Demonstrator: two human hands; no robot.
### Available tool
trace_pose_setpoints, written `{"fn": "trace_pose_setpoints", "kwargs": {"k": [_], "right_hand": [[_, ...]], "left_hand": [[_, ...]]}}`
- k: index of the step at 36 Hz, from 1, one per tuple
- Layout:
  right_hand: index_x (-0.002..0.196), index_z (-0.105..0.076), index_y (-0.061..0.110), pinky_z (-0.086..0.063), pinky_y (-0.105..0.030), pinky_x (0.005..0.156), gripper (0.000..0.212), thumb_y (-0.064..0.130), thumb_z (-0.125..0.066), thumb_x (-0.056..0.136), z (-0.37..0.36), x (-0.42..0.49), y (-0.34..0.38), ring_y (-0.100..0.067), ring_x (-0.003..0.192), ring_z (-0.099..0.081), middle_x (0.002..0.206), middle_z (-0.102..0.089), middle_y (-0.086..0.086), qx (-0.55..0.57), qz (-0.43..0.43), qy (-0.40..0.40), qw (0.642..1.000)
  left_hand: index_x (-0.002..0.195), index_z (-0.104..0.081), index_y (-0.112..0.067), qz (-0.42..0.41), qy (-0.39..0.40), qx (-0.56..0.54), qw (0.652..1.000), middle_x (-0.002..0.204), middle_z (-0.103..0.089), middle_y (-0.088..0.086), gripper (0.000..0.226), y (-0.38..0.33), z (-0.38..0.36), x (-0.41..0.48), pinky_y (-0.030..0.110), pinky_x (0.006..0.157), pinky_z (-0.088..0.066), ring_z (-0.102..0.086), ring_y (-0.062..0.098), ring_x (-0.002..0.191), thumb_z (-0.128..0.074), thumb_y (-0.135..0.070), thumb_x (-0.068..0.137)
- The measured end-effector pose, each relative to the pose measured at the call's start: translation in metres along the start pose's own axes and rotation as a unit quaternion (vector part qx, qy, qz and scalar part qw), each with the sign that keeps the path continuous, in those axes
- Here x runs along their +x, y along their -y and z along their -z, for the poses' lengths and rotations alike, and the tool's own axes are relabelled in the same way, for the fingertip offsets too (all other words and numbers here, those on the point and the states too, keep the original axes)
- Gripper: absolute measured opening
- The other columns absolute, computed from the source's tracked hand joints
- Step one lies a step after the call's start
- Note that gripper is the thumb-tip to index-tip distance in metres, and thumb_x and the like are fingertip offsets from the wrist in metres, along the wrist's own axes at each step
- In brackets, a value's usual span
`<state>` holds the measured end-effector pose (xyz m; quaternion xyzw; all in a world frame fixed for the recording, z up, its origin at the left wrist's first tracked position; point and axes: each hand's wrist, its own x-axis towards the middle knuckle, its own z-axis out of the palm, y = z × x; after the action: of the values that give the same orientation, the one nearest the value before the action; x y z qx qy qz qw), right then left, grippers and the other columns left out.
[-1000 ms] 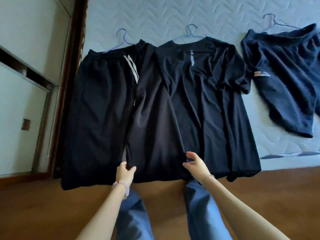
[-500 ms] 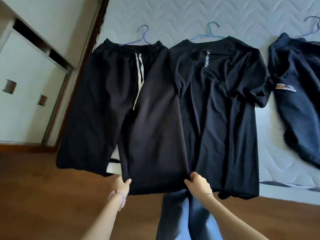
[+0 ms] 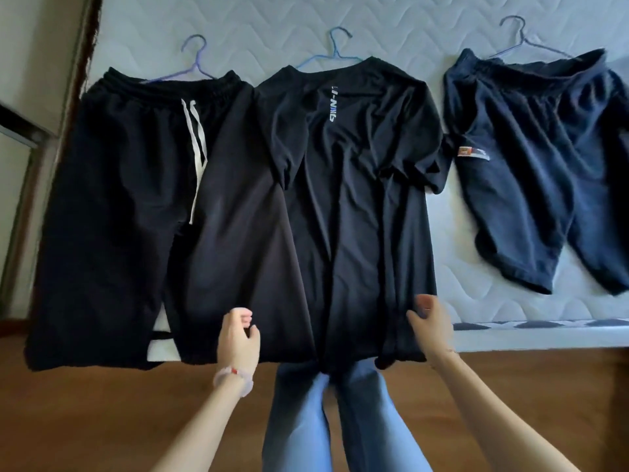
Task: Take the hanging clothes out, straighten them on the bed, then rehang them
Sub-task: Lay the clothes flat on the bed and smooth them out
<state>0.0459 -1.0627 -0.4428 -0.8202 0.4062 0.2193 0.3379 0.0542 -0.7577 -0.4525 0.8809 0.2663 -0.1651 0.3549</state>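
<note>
Judging from how things lie, the taking-out step looks done for three garments, all spread on the bed [image 3: 272, 25] with their hangers in them, and the straightening is partway through. Farthest left, the black shorts [image 3: 112, 216] lie fairly flat on a purple hanger [image 3: 194, 66], with the white drawstring [image 3: 195, 144] trailing down the front and both leg ends hanging over the bed's edge toward the wooden floor [image 3: 85, 420]; they look more or less smoothed. The left hand [image 3: 238, 335], with a pale bracelet [image 3: 233, 381] on its wrist, sits over the spot where the shorts' inner leg meets the lower left hem of the black T-shirt [image 3: 357, 199]. Its fingers are curled, but I cannot tell whether they pinch cloth. The T-shirt, in the middle on a blue hanger [image 3: 335, 51], appears to be the piece in hand: its body has long folds, one sleeve is bunched, and its hem droops off the bed in front of the person's jeans [image 3: 306, 420]. The right hand [image 3: 432, 325] is at the shirt's lower right edge, well apart from the left, thumb and fingers close to the cloth; no grip can be made out. Farthest right, the navy shorts [image 3: 531, 165] on a grey hanger [image 3: 520, 35] lie crooked and rumpled, so they likely need smoothing. Rehanging all three is left to do.
</note>
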Motion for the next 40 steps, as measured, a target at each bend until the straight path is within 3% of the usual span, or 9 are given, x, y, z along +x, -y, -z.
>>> {"fn": "trace_pose_setpoints", "kwargs": {"k": [4,8,12,14,21,25,29,35,40], "right_hand": [[0.131,-0.051,0.002,-0.044,-0.043,0.104,0.047,0.012,-0.064,0.087,0.024,0.026,-0.017,-0.031,0.120,-0.054,0.131,-0.057,-0.014,0.027,-0.035,0.010,0.999],[0.126,-0.050,0.002,-0.048,-0.038,0.092,0.045,0.015,-0.067,0.087,0.029,0.044,-0.022,-0.026,0.100,-0.059,0.112,-0.060,-0.011,0.084,-0.059,0.031,0.994],[0.084,-0.053,0.009,-0.040,-0.029,0.059,0.016,0.016,-0.066,0.089,0.028,0.057,-0.020,-0.019,0.072,-0.052,0.068,-0.052,-0.001,0.094,-0.039,0.077,0.992],[0.068,-0.047,0.011,-0.033,-0.027,0.053,0.029,0.016,-0.061,0.092,0.027,0.065,-0.025,-0.017,0.060,-0.044,0.061,-0.045,-0.002,0.081,-0.013,0.109,0.991],[0.083,-0.049,0.011,-0.039,-0.033,0.069,0.015,0.014,-0.051,0.098,0.082,0.103,-0.083,-0.021,0.080,-0.050,0.081,-0.056,-0.012,0.146,-0.056,0.070,0.985],[0.096,-0.050,0.009,-0.040,-0.025,0.061,0.004,0.010,-0.052,0.098,0.135,0.128,-0.114,-0.023,0.069,-0.047,0.091,-0.055,-0.016,0.126,-0.071,0.046,0.988],[0.104,-0.051,0.003,-0.036,-0.016,0.051,0.008,0.009,-0.051,0.099,0.160,0.137,-0.130,-0.022,0.071,-0.047,0.098,-0.055,-0.012,0.102,-0.060,0.062,0.991],[0.113,-0.056,-0.001,-0.035,-0.030,0.079,0.020,0.011,-0.055,0.097,0.158,0.146,-0.127,-0.022,0.091,-0.051,0.113,-0.061,-0.020,0.102,-0.073,0.055,0.991],[0.117,-0.056,-0.008,-0.040,-0.029,0.063,0.027,0.008,-0.055,0.096,0.158,0.146,-0.128,-0.022,0.092,-0.050,0.106,-0.058,-0.016,0.119,-0.074,0.043,0.989]], "left_hand": [[0.103,-0.059,-0.008,-0.046,0.130,0.003,0.991,0.105,-0.058,0.004,0.020,-0.035,-0.041,-0.006,0.033,0.087,-0.047,-0.058,0.022,0.098,-0.053,0.000,0.086],[0.111,-0.060,-0.008,-0.035,0.142,0.039,0.988,0.112,-0.055,0.009,0.026,-0.057,-0.072,0.000,0.034,0.090,-0.046,-0.058,0.026,0.101,-0.058,-0.006,0.085],[0.106,-0.061,-0.007,-0.012,0.105,0.091,0.990,0.110,-0.056,0.016,0.024,-0.064,-0.087,0.005,0.040,0.093,-0.044,-0.057,0.035,0.100,-0.059,-0.006,0.083],[0.107,-0.061,-0.007,-0.004,0.083,0.105,0.991,0.111,-0.056,0.017,0.023,-0.066,-0.090,0.003,0.041,0.092,-0.045,-0.056,0.035,0.100,-0.057,-0.006,0.084],[0.122,-0.055,-0.013,-0.053,0.029,0.145,0.988,0.126,-0.050,0.000,0.031,-0.084,-0.111,-0.036,0.040,0.080,-0.051,-0.054,0.023,0.110,-0.046,-0.008,0.092],[0.134,-0.046,-0.008,-0.054,0.055,0.091,0.993,0.142,-0.041,0.002,0.041,-0.098,-0.140,-0.051,0.036,0.104,-0.040,-0.048,0.026,0.123,-0.046,-0.005,0.093],[0.139,-0.039,-0.004,0.010,-0.007,0.107,0.994,0.147,-0.033,0.007,0.050,-0.104,-0.158,-0.051,0.034,0.109,-0.031,-0.037,0.028,0.131,-0.053,-0.008,0.091],[0.140,-0.034,0.001,0.139,-0.112,0.061,0.982,0.149,-0.029,0.012,0.052,-0.101,-0.154,-0.034,0.041,0.106,-0.032,-0.038,0.035,0.131,-0.050,-0.013,0.093],[0.144,-0.026,-0.001,0.194,-0.142,0.057,0.969,0.152,-0.022,0.010,0.056,-0.085,-0.130,-0.014,0.044,0.108,-0.033,-0.035,0.034,0.133,-0.046,-0.017,0.095]]}}
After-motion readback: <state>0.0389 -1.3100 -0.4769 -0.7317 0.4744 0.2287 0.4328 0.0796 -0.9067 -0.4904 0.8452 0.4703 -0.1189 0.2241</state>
